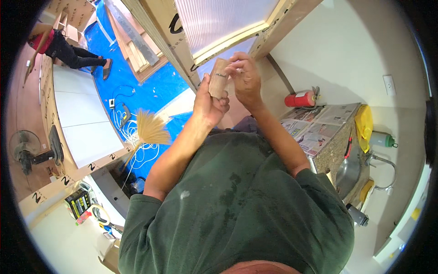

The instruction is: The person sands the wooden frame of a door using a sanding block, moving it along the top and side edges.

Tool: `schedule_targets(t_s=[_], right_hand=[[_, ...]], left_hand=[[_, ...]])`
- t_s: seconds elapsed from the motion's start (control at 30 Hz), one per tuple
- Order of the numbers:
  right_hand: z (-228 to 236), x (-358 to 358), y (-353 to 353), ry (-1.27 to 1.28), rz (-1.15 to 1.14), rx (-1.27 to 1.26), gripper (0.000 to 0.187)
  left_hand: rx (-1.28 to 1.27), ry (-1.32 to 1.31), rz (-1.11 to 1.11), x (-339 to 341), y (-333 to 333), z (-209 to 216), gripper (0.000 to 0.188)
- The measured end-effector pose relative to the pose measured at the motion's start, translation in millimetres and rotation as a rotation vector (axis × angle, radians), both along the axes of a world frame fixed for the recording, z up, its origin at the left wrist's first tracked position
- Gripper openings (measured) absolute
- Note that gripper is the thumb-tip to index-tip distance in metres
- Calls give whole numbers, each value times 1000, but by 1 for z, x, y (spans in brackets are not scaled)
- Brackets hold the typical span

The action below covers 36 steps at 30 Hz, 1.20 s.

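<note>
Hands up in front of your chest: your left hand (207, 102) has a closed grip around a small flat rectangular block of pale wood (218, 78), thumb pressed along its near edge, holding it upright. Your right hand (245, 77) comes over the top, its fingertips (233, 66) pinching at the block's upper edge, narrow grip, touching the wood. A thin dark line crosses the block's face; what it is, you cannot tell from here. The block sits in the air just below the tall wood-framed panel with the ribbed translucent sheet (219, 20), not touching it. Judging by this, the piece is in hand and being handled, not yet placed anywhere. Down left, a straw broom (148, 130) lies on the blue floor tarpaulin (150, 86). Off right, newspapers cover the surface (315, 125) beside the steel sink (349, 171).
</note>
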State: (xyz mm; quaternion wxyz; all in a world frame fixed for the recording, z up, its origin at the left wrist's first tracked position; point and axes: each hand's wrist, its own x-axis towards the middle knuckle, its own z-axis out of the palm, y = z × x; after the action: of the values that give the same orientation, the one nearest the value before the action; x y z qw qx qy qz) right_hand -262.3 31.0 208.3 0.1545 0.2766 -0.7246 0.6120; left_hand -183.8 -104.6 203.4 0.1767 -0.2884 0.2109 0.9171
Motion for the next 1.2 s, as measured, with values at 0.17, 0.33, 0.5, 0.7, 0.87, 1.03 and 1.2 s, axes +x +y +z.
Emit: schedule_targets(t_s=[0.17, 0.33, 0.5, 0.7, 0.87, 1.03, 1.2], right_hand=[[45, -28, 29, -103, 181, -314, 12], [41, -13, 18, 193, 190, 352, 25], [9, -26, 14, 143, 206, 313, 40], [1, -38, 9, -566, 81, -115, 29], [8, -21, 17, 179, 109, 280, 27], [-2, -18, 8, 263, 15, 215, 25], [-3, -17, 0, 67, -62, 55, 12]], left_hand=[[-7, -56, 27, -3, -6, -7, 54], [23, 8, -20, -7, -1, 2, 53], [-25, -26, -44, -8, 3, 10, 51], [58, -12, -2, -7, 4, 3, 52], [56, 20, -7, -11, 4, 1, 51], [32, -15, 14, -18, 10, 13, 54], [-5, -39, 59, -24, 16, 18, 54]])
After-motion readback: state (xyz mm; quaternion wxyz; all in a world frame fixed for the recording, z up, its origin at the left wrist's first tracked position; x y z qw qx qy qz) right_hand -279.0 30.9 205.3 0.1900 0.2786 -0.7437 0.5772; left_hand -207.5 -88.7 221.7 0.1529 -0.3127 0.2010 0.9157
